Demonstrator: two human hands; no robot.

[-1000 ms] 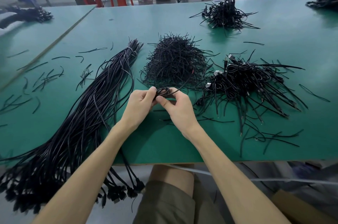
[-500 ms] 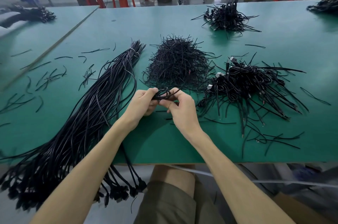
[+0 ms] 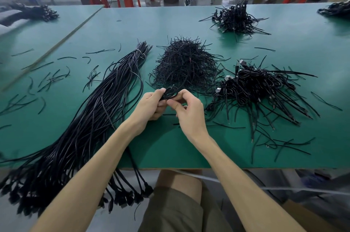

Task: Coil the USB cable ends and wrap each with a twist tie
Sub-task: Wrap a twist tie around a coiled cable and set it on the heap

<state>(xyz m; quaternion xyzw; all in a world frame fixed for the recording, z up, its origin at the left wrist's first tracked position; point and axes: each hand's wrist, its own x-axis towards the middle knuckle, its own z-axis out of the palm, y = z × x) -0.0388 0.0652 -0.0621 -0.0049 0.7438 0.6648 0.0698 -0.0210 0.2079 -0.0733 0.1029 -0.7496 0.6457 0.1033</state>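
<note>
Far left on the green surface (image 3: 170,23) lie loose black ties (image 3: 51,80), scattered and apart from one another. Beside them a long bundle of black cables (image 3: 89,122) runs diagonally from mid-surface to the near edge, its plug ends hanging over that edge. The left hand (image 3: 149,105) is just right of the bundle. Its grip is closed, with fingers curled round the left side of the coiled cable end (image 3: 170,92), a small black loop held between both hands. The right hand (image 3: 191,112) meets it from the other side. Its grip is narrowed to a pinch, forefinger arched over the coil and thumb tip pressed in below it. Whether a tie sits in that pinch cannot be told. A thin black strand rises from the coil toward the pile of twist ties (image 3: 186,63) just behind the hands. Right of that pile lies a heap of coiled cables (image 3: 261,87), their straight tails fanning toward the near right, and further back sits a smaller heap (image 3: 236,20)
</note>
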